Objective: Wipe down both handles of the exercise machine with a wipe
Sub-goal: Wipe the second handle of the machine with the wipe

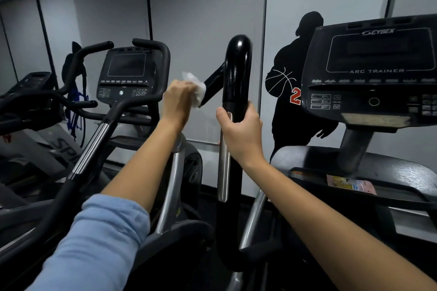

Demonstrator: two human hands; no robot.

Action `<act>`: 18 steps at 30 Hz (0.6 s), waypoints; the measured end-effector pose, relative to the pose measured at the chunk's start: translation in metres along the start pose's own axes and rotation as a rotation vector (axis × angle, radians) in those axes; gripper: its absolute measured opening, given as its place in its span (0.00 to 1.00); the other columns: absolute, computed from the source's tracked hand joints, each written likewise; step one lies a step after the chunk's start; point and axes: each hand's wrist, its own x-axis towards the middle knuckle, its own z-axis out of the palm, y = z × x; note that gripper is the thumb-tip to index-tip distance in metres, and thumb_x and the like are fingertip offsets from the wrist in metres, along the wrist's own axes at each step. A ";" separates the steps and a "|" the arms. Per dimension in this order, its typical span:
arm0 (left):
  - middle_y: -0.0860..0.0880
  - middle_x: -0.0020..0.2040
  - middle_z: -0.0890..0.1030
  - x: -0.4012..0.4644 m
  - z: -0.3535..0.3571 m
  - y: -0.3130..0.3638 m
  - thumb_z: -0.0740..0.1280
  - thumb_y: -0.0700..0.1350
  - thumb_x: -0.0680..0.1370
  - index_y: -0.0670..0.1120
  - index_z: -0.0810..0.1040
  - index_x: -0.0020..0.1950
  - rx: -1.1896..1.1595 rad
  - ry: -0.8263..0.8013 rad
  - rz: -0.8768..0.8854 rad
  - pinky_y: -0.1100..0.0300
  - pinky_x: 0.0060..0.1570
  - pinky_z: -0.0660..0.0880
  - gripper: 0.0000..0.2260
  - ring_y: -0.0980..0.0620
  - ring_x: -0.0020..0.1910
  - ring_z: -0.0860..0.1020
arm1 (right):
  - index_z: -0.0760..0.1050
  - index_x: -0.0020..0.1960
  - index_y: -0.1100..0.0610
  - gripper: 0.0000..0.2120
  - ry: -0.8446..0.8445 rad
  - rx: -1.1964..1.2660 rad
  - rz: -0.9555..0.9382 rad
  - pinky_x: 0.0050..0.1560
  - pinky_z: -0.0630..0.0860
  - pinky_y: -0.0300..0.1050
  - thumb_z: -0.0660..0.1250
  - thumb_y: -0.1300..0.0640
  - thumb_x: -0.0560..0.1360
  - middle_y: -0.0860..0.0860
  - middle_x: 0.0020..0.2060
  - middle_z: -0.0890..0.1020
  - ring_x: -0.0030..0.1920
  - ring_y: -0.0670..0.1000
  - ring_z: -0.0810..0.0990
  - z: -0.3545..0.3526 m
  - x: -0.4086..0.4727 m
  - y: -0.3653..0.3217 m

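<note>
The left hand [178, 99] holds a crumpled white wipe [197, 90] bunched in its curled fingers and presses it against the lower end of a slanted black bar [214, 82]; only the back of that hand shows, so exactly how the fingers lie round the wipe cannot be told. The bar runs up and to the right from the wipe until it meets the upright black handle [237, 66], which rises to a rounded top just above both hands. The right hand [241, 132] grips this handle lower down, thumb on the near side beside a silver strip [224, 156] and fingers wrapped round the back, seemingly to steady it. The relation that matters next is this: the unwiped length of the bar lies up and to the right of the wipe, along the bar's own axis, so the left hand, which is the nearer one and already on it, would likely slide that way toward the upright. The upright's long axis is near vertical, and the right hand covers part of it. The machine's console [376, 66] stands to the right. The second handle of this machine cannot be picked out with certainty, so the task looks at most partly done.
</note>
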 end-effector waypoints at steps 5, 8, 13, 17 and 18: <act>0.39 0.44 0.83 0.080 -0.012 0.036 0.58 0.32 0.78 0.38 0.80 0.48 -0.025 0.086 0.065 0.47 0.44 0.78 0.10 0.40 0.45 0.80 | 0.69 0.41 0.54 0.08 0.006 -0.003 -0.011 0.31 0.69 0.28 0.68 0.54 0.73 0.43 0.30 0.73 0.30 0.38 0.73 0.000 0.000 0.000; 0.34 0.40 0.80 0.085 -0.014 0.054 0.55 0.30 0.75 0.32 0.75 0.44 0.079 -0.051 0.142 0.47 0.38 0.74 0.09 0.37 0.43 0.77 | 0.69 0.41 0.54 0.08 0.006 -0.007 -0.025 0.30 0.68 0.27 0.68 0.55 0.73 0.43 0.29 0.72 0.30 0.38 0.73 0.000 0.001 0.000; 0.35 0.42 0.79 0.043 0.002 0.030 0.59 0.31 0.75 0.34 0.75 0.40 0.034 -0.185 0.081 0.49 0.42 0.73 0.07 0.38 0.46 0.77 | 0.69 0.42 0.55 0.08 0.001 -0.009 -0.025 0.28 0.67 0.27 0.68 0.55 0.73 0.43 0.28 0.71 0.28 0.38 0.72 -0.001 0.001 0.001; 0.33 0.47 0.78 0.018 0.006 -0.019 0.62 0.29 0.74 0.33 0.78 0.51 0.119 -0.286 0.041 0.45 0.46 0.76 0.09 0.36 0.47 0.78 | 0.70 0.42 0.56 0.08 0.008 -0.012 -0.012 0.28 0.67 0.27 0.68 0.55 0.73 0.43 0.28 0.72 0.29 0.37 0.73 -0.002 0.000 -0.001; 0.33 0.47 0.78 0.013 0.005 -0.029 0.62 0.29 0.74 0.33 0.77 0.51 0.171 -0.323 0.046 0.44 0.47 0.77 0.08 0.36 0.47 0.78 | 0.70 0.42 0.56 0.08 0.010 -0.010 -0.010 0.28 0.67 0.27 0.68 0.55 0.73 0.43 0.28 0.72 0.29 0.37 0.73 -0.002 0.000 -0.001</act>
